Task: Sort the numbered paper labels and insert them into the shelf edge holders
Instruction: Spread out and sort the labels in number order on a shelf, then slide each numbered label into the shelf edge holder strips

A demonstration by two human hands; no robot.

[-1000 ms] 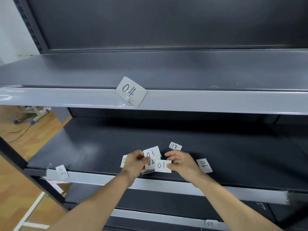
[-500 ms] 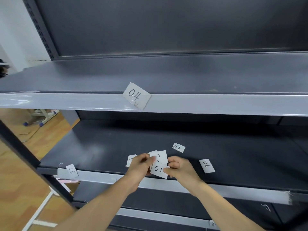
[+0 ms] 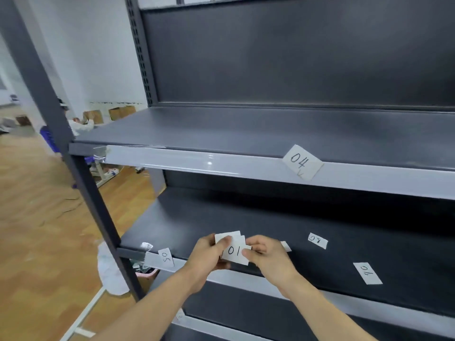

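Stack (image 3: 228,236) of labels pinched from both sides above lower shelf edge (image 3: 242,276), left grip (image 3: 209,254) and right grip (image 3: 270,257) curled round it. Probably best: peel label 01 (image 3: 235,252) off rightward, clamp rest in left, slide squarely into upper holder (image 3: 197,164), left of label 04 (image 3: 301,162).

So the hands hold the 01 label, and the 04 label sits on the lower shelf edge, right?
No. In the head view the 04 label sits on the upper shelf edge. Left hand and right hand do hold the 01 label.
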